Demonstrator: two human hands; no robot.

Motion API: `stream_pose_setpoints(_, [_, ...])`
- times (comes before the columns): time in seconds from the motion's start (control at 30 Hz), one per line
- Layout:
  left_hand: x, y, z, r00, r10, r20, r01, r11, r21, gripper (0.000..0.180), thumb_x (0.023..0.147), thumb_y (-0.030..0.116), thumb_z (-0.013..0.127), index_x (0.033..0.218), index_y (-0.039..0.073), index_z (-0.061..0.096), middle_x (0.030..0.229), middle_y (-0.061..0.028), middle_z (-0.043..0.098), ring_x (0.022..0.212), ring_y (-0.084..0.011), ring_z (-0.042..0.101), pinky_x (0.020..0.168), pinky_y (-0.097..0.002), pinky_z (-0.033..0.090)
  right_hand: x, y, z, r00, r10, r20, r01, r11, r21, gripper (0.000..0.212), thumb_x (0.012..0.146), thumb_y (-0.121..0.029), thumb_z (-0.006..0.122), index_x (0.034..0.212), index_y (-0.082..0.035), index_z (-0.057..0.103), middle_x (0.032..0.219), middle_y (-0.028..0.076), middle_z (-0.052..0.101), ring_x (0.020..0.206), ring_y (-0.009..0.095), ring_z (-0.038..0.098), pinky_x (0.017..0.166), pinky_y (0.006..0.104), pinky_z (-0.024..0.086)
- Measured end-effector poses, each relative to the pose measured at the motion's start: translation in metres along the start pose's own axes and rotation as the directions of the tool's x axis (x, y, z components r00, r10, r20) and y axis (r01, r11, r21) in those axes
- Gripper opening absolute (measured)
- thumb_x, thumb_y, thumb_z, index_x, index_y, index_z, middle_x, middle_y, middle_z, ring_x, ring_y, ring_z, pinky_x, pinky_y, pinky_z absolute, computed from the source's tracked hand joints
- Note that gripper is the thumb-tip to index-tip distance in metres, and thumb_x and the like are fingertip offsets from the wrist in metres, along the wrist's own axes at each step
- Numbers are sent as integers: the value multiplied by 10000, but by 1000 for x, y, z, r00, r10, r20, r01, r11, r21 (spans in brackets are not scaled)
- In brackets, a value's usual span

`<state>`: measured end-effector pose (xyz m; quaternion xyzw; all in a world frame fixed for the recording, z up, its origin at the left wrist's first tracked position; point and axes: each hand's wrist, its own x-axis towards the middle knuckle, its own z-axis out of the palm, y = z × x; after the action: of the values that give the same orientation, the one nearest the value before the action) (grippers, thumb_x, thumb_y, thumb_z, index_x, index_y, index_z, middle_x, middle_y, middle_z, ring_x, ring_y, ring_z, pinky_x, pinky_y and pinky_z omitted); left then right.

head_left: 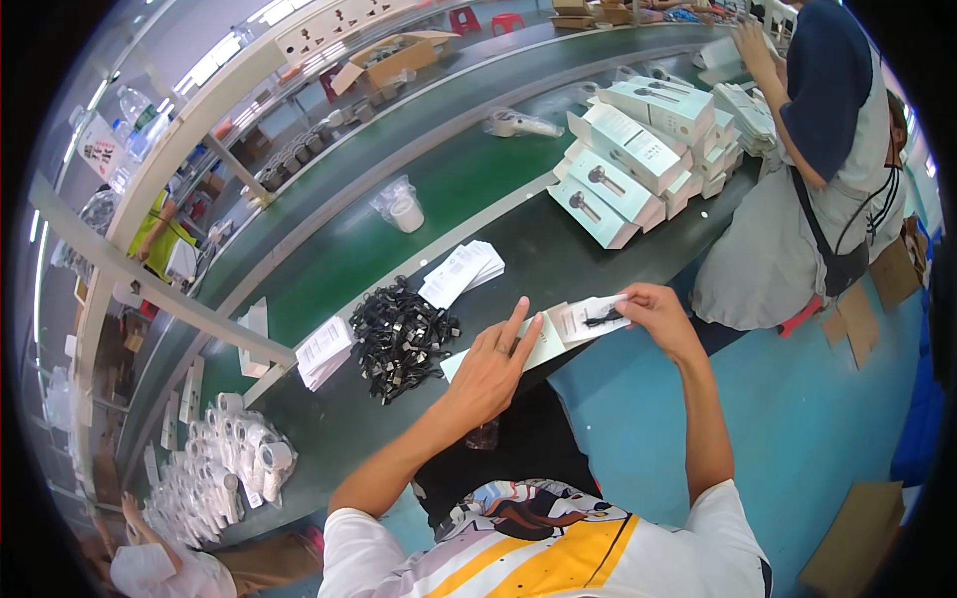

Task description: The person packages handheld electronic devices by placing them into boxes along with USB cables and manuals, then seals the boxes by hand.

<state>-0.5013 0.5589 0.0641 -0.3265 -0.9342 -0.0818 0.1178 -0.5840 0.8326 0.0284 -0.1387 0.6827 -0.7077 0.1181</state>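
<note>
We see a bright scene, long white ceiling lights (211, 66) glaring upper left, and strong bending toward the rim.

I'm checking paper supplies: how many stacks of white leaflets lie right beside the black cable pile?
2: a left stack against the cable pile, and a fanned stack at the pile's upper right, counted as one. Any under the cables would be hidden.

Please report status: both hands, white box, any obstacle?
Left hand on white box. Right hand at its right end, black cable there. Cable heap left of box, not covering it.
</note>
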Motion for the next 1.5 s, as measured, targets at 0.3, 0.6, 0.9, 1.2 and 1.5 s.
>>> stream_pose_setpoints(0.3, [-17, 1, -12, 998, 39, -53, -41, 999, -29, 755, 660, -37, 589, 1367, -28, 326, 1451, -238, 236, 1081, -365, 483, 944, -416, 398, 15, 3, 85, 953, 48, 298, -6, 990, -140, 234, 873, -135, 586, 1025, 37, 630, 839, 61, 655, 738, 96, 588, 672, 231, 468])
stream_pose_setpoints(0.6, [-61, -122, -94, 897, -342, -281, 384, 916, 111, 853, 666, 46, 688, 1401, 1, 256, 1438, -281, 235, 1287, -433, 329, 1053, -429, 315, -59, 94, 38, 990, 104, -96, -105, 994, -7, 218, 905, -208, 558, 910, 2, 618, 771, 33, 618, 706, 109, 571, 676, 249, 462])
stream_pose_setpoints(0.9, [-122, -394, -56, 499, -820, -281, 856, 416, 306, 780, 725, 203, 666, 1368, -23, 287, 1406, -324, 253, 1182, -480, 426, 1012, -446, 363, -194, 449, 97, 406, 907, 114, -876, 350, 332, 376, 928, -381, 481, 904, -35, 626, 749, 41, 583, 623, 167, 531, 598, 335, 447])
stream_pose_setpoints(1.2, [-132, -336, -48, 721, -681, -129, 683, 665, 303, 549, 778, 169, 659, 1248, -19, 445, 1337, -237, 396, 1165, -408, 440, 1006, -446, 356, -202, 423, 134, 215, 948, 235, -952, 149, 266, 352, 927, -345, 473, 911, -29, 626, 763, 46, 593, 647, 172, 547, 605, 339, 452])
stream_pose_setpoints(1.5, [-86, -145, -74, 758, -618, 207, 628, 778, 24, 298, 790, 204, 680, 1010, 38, 566, 985, -136, 541, 909, -335, 520, 787, -409, 449, -97, 473, 133, 313, 913, 261, -934, 247, 257, 326, 925, -305, 465, 920, -22, 627, 778, 52, 604, 674, 177, 565, 614, 344, 458])
